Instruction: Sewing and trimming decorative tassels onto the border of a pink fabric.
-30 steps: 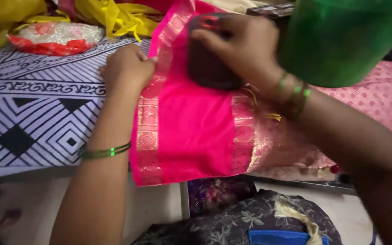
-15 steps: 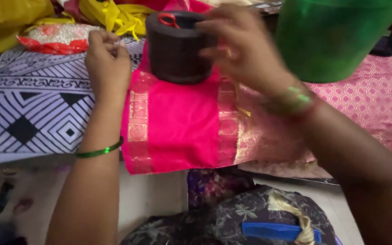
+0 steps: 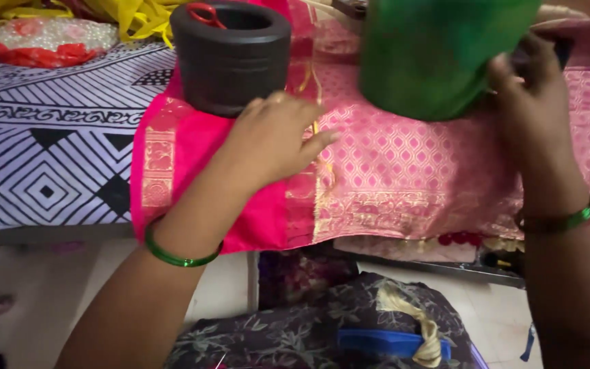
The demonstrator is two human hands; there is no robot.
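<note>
A bright pink cloth with gold borders (image 3: pixel 192 157) lies folded over a bed edge and continues right as a pink patterned cloth (image 3: pixel 404 157). A black cylindrical container (image 3: pixel 230 58) with red-handled scissors (image 3: pixel 203 12) in it stands on the fold. My left hand (image 3: pixel 274 140) rests on the cloth just right of the container, holding nothing. At the far right my right hand (image 3: pixel 534 102) has its fingers curled at the cloth's far edge against a dark object (image 3: pixel 561 44). A green cloth-like shape (image 3: pixel 438 55) partly hides that spot, so the grip is unclear.
A black-and-white patterned sheet (image 3: pixel 42 164) covers the bed on the left, with yellow cloth (image 3: pixel 138 14) and a red-and-white packet (image 3: pixel 42 37) behind. Below the bed edge lie a dark floral cloth (image 3: pixel 295 335), a blue comb (image 3: pixel 390 342) and pale floor (image 3: pixel 49 301).
My right hand let go of the black container and moved to the far right. My left hand shifted from the cloth's left edge to beside the container.
</note>
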